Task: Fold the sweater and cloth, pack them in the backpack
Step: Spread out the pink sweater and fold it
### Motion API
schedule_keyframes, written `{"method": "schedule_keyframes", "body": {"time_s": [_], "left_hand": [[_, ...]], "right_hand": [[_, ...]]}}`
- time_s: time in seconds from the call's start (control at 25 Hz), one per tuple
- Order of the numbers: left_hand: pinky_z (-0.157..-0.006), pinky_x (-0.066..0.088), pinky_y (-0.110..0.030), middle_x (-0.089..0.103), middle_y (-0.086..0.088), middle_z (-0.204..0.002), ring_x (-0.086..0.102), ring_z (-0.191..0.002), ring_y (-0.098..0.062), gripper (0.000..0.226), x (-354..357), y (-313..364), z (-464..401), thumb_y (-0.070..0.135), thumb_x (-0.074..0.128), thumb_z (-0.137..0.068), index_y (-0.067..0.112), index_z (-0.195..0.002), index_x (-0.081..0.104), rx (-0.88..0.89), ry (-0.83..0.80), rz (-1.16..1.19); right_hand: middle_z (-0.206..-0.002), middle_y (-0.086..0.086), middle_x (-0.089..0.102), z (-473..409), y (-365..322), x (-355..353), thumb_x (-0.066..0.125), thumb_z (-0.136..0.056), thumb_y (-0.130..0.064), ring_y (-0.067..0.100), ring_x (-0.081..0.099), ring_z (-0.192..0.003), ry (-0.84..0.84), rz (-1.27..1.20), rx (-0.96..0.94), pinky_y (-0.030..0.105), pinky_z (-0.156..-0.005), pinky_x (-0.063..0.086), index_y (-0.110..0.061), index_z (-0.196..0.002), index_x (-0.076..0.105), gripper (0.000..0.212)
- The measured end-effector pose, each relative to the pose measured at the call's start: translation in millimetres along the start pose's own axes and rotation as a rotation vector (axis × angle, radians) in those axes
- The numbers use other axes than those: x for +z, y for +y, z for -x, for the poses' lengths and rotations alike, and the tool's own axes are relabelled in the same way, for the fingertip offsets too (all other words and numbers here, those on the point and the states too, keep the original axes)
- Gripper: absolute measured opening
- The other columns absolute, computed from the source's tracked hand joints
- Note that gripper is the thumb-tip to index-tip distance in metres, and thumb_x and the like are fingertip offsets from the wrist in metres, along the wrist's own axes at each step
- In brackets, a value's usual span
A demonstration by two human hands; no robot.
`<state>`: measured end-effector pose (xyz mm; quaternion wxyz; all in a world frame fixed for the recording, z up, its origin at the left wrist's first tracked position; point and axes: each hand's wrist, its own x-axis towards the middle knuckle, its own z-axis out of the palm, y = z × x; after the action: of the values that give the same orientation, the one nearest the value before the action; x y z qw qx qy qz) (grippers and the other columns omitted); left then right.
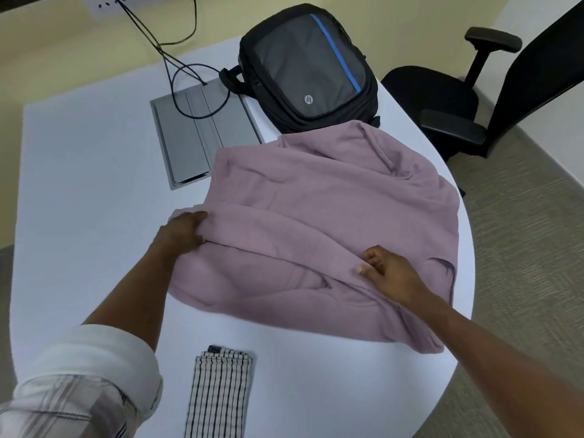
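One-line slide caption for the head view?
Both hands, left and right, grip the mauve sweater mid-fold; folded checked cloth nearer, closed backpack behind.

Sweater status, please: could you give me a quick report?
Left hand grips sweater edge; right hand pinches a fold. Cloth folded, backpack shut. Nothing in the way.

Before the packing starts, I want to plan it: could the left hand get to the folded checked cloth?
Probably yes. The left hand grips the pink sweater's left edge, but only bare white table lies between it and the checked cloth near the person.
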<state>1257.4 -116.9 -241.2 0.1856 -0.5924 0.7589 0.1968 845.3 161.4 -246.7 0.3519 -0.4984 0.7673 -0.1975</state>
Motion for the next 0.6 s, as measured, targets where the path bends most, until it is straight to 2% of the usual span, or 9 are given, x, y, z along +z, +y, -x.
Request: {"method": "schedule_keyframes", "body": {"time_s": [0.08,0.12,0.16,0.24,0.28,0.36,0.4,0.52,0.6], "left_hand": [[-0.111,0.039,-0.044,0.039,-0.014,-0.152,0.042,-0.135,-0.036,0.085,11.6,-1.7,-7.6,0.027,0.078,-0.077,0.019,-0.151,0.036,-0.020,0.038,0.026],[-0.107,0.042,-0.046,0.041,-0.015,-0.149,0.044,-0.132,-0.037,0.082,14.7,-0.3,-7.0,0.026,0.078,-0.077,0.018,-0.148,0.039,-0.037,0.047,0.016],[-0.100,0.047,-0.046,0.047,-0.016,-0.140,0.050,-0.125,-0.039,0.069,17.9,-0.6,-6.6,0.024,0.074,-0.078,0.018,-0.141,0.047,-0.048,0.069,-0.005],[-0.077,0.050,-0.043,0.054,-0.014,-0.106,0.058,-0.099,-0.038,0.027,18.3,7.4,1.0,0.011,0.060,-0.081,0.013,-0.109,0.059,-0.055,0.235,-0.015],[-0.069,0.048,-0.041,0.051,-0.012,-0.093,0.056,-0.088,-0.036,0.014,17.6,13.0,6.6,0.006,0.054,-0.082,0.010,-0.095,0.056,-0.055,0.344,-0.016],[-0.062,0.045,-0.040,0.050,-0.009,-0.086,0.052,-0.081,-0.033,0.006,18.8,20.2,15.9,0.006,0.052,-0.083,0.010,-0.088,0.051,-0.025,0.457,-0.014],[-0.063,0.047,-0.040,0.053,-0.008,-0.089,0.054,-0.083,-0.032,0.006,22.9,18.9,17.1,0.011,0.055,-0.084,0.011,-0.090,0.054,0.024,0.429,-0.007],[-0.074,0.047,-0.038,0.064,-0.004,-0.096,0.062,-0.093,-0.031,0.015,29.4,12.9,21.0,0.035,0.058,-0.091,0.021,-0.089,0.062,0.111,0.168,-0.010],[-0.074,0.044,-0.038,0.064,-0.002,-0.091,0.062,-0.090,-0.029,0.028,19.9,14.1,24.1,0.049,0.048,-0.095,0.027,-0.081,0.058,0.094,0.210,-0.027]], "right_hand": [[-0.103,-0.012,0.067,2.3,2.2,12.0,0.070,-0.075,-0.059,0.010,0.062,-0.096,-0.163,0.070,-0.032,0.033,-0.085,0.050,-0.033,-0.114,0.058,0.049],[-0.105,-0.009,0.068,2.0,6.3,17.4,0.067,-0.074,-0.059,0.013,0.064,-0.098,-0.178,0.100,-0.030,0.034,-0.086,0.051,-0.033,-0.116,0.057,0.050],[-0.102,-0.006,0.069,1.6,8.8,20.6,0.063,-0.075,-0.054,0.018,0.065,-0.097,-0.156,0.102,-0.021,0.035,-0.084,0.052,-0.032,-0.114,0.058,0.045],[-0.094,-0.003,0.070,1.7,11.0,21.2,0.059,-0.080,-0.045,0.022,0.066,-0.092,-0.067,0.077,-0.011,0.038,-0.080,0.053,-0.029,-0.108,0.061,0.033],[-0.092,-0.003,0.070,2.1,11.4,19.0,0.057,-0.081,-0.045,0.022,0.065,-0.090,-0.033,0.071,-0.017,0.038,-0.079,0.054,-0.029,-0.107,0.061,0.031],[-0.091,-0.003,0.070,3.4,12.7,13.8,0.054,-0.081,-0.047,0.020,0.065,-0.088,-0.027,0.072,-0.023,0.038,-0.079,0.053,-0.028,-0.105,0.062,0.032],[-0.089,-0.004,0.070,4.8,12.7,12.0,0.055,-0.084,-0.048,0.019,0.065,-0.087,-0.047,0.054,-0.017,0.037,-0.079,0.053,-0.027,-0.102,0.063,0.029],[-0.072,-0.010,0.063,6.9,7.7,6.1,0.059,-0.093,-0.047,0.007,0.059,-0.071,-0.036,0.006,0.001,0.030,-0.073,0.049,-0.028,-0.083,0.060,0.022],[-0.065,-0.009,0.059,3.1,-0.4,-4.0,0.058,-0.095,-0.044,0.004,0.055,-0.064,0.033,0.002,0.006,0.027,-0.067,0.044,-0.027,-0.080,0.058,0.022]]}}
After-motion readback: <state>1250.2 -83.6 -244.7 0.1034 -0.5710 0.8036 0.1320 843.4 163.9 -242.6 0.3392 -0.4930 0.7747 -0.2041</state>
